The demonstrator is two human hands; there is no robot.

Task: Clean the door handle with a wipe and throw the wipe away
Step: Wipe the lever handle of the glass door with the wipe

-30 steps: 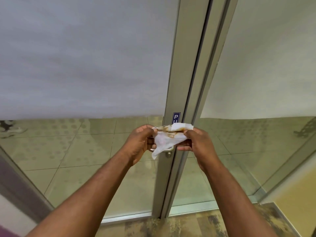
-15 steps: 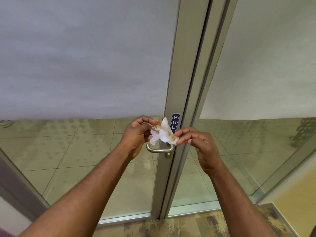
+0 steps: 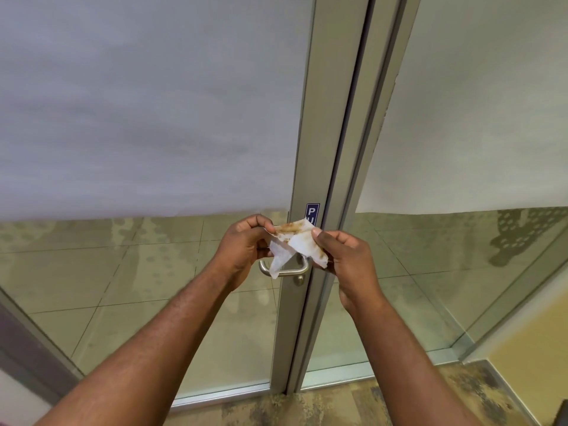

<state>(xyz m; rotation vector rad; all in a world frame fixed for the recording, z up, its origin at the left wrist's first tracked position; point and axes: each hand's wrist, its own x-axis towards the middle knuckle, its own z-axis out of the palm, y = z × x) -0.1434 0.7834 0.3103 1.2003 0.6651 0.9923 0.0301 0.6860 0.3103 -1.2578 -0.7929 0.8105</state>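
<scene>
An office or commercial building entrance: aluminium-framed glass doors with frosted film, a curved brushed-steel lever handle, a small blue sign lettered "PU" at 12 o'clock of it, glossy tiled corridor floor beyond, patterned carpet at 6 o'clock.

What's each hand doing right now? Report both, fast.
Left hand: closed, pinching the left edge of the stained wipe.
Right hand: closed, pinching the wipe's right edge.

- Wipe, bunched half a second before, got pulled open between both hands.
- Right hand shifted outward; brown stains showed again.
</scene>
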